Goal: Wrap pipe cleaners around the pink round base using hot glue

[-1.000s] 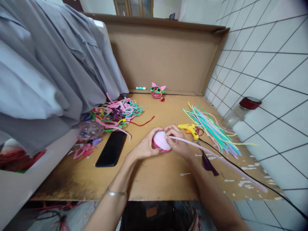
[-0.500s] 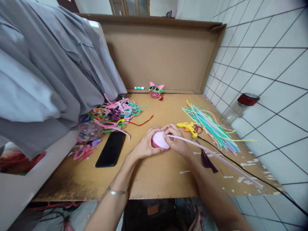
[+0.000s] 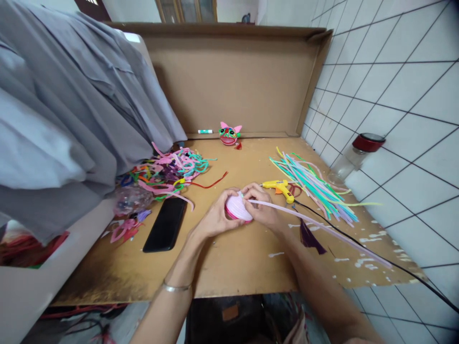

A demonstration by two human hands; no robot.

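My left hand cups a rounded pale pink coil with a darker pink rim, resting low over the brown cardboard tabletop. My right hand pinches against the coil's right side and holds a long pale lilac pipe cleaner that trails off to the right across the table. Both hands have their fingers curled closed around these pieces.
A black phone lies left of my hands. A yellow glue gun with a black cord, a bundle of straight pipe cleaners, a tangle of bent ones, a small pink cat-faced figure and a jar surround them. Grey cloth hangs left.
The hands and coil stay almost where they were; the view has shifted slightly, and the fingers have only made small adjustments on the coil.
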